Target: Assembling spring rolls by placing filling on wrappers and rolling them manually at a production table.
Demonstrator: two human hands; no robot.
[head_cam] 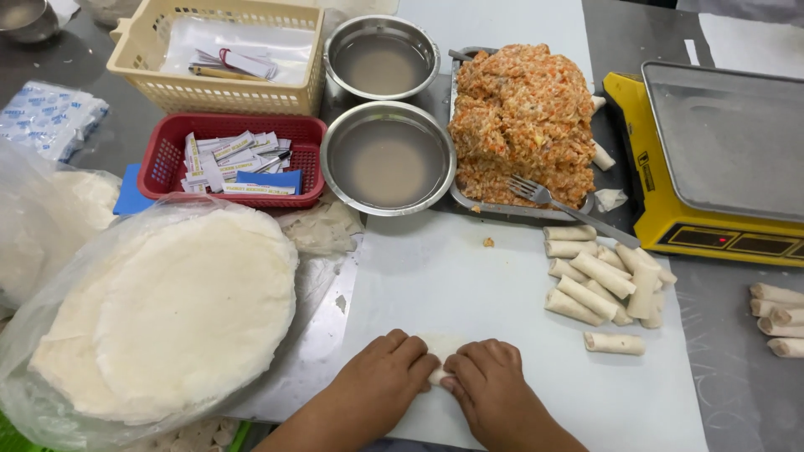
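My left hand (387, 368) and my right hand (486, 378) lie side by side, palms down, on a white board (435, 268) at the near edge. Both press on a pale wrapper roll (440, 346) that shows only between and just beyond the fingers. A pile of several finished rolls (605, 280) lies on the board to the right. Behind it a metal tray holds a mound of orange minced filling (523, 117), with a fork (569, 209) resting on the tray's front rim.
A stack of round white wrappers (180, 310) sits in clear plastic at the left. Two metal bowls of cloudy liquid (387, 159) (381, 57) stand behind the board. A yellow scale (712, 159) is at the right, with more rolls (777, 318). A red basket (230, 159) and a cream basket (222, 50) hold papers.
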